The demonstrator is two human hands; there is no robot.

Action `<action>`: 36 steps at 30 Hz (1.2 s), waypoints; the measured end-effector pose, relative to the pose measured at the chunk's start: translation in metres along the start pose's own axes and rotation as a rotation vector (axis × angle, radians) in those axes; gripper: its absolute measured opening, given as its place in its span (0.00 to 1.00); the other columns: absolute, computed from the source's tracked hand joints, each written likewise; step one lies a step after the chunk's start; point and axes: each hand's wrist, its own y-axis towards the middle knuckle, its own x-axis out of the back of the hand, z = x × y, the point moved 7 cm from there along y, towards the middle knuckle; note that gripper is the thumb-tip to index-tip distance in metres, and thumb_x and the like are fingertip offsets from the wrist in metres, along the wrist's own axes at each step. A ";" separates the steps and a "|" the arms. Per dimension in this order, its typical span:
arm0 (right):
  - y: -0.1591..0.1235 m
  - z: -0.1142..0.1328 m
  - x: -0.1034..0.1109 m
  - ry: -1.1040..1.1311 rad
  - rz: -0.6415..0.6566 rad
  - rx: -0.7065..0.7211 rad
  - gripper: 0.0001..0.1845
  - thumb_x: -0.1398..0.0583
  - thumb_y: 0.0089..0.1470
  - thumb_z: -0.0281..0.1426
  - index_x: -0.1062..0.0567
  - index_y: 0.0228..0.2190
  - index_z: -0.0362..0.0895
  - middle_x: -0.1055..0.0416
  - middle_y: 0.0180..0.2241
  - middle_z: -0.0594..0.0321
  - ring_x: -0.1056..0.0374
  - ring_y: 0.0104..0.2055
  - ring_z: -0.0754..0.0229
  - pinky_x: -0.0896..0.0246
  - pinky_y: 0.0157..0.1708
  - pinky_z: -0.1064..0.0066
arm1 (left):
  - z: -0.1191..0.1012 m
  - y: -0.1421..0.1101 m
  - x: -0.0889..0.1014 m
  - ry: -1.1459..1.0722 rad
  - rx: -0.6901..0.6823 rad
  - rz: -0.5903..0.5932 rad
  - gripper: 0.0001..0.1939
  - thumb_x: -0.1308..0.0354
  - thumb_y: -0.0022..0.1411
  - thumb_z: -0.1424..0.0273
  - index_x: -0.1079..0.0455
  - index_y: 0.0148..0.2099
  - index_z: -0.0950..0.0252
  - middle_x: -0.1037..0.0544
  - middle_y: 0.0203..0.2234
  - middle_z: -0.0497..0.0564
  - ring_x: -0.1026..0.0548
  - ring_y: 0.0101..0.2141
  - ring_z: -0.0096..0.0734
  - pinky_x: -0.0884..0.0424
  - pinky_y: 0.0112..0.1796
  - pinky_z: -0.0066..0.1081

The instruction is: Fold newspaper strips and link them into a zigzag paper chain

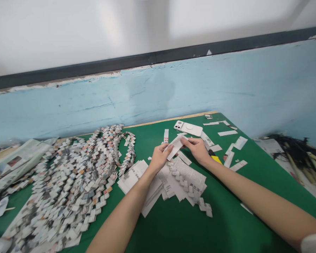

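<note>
Between my two hands is a printed paper strip [177,144], raised over the table and slanting up to the right. My left hand [159,157] pinches its lower left end, thumb on top. At the upper right end, my right hand [197,149] grips it between thumb and fingers. Below them lie printed paper sheets [192,172] in a loose stack, with more sheets [137,175] to the left. A short zigzag chain of folded paper [184,183] rests across the stack, its tail reaching onto the green table [179,232].
A large heap of folded-paper chains [76,179] covers the left side. Behind my hands lies a white phone [188,128]. A yellow and black tool [216,159] sits by my right forearm, near scattered paper strips [228,133]. Newspaper [21,161] lies far left; a blue wall [147,95] stands behind.
</note>
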 end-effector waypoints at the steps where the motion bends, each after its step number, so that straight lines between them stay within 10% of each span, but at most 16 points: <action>1: 0.000 0.000 -0.002 0.018 0.025 -0.003 0.24 0.34 0.54 0.50 0.23 0.20 0.44 0.26 0.23 0.63 0.32 0.28 0.57 0.37 0.31 0.67 | 0.000 0.000 0.000 -0.001 0.005 -0.001 0.26 0.37 0.61 0.49 0.21 0.45 0.70 0.17 0.27 0.54 0.28 0.19 0.28 0.36 0.20 0.25; 8: -0.004 -0.006 -0.019 0.068 0.192 -0.061 0.20 0.29 0.48 0.48 0.18 0.33 0.44 0.20 0.32 0.57 0.25 0.33 0.51 0.31 0.33 0.63 | -0.007 -0.003 -0.009 0.097 -0.072 0.119 0.24 0.37 0.62 0.51 0.19 0.39 0.70 0.16 0.30 0.55 0.22 0.30 0.35 0.31 0.30 0.28; 29: 0.009 -0.008 0.016 0.063 -0.152 0.034 0.19 0.32 0.53 0.48 0.18 0.29 0.43 0.22 0.35 0.58 0.29 0.38 0.53 0.35 0.39 0.64 | 0.011 0.002 0.000 -0.101 0.055 0.075 0.26 0.38 0.63 0.50 0.21 0.30 0.71 0.20 0.20 0.58 0.31 0.17 0.26 0.38 0.22 0.25; 36: 0.007 -0.009 0.000 -0.029 0.098 -0.067 0.25 0.33 0.51 0.52 0.23 0.23 0.43 0.31 0.19 0.64 0.38 0.23 0.60 0.45 0.24 0.69 | 0.011 0.002 0.003 -0.111 0.072 0.051 0.27 0.36 0.60 0.49 0.21 0.38 0.72 0.20 0.21 0.56 0.29 0.17 0.27 0.36 0.21 0.25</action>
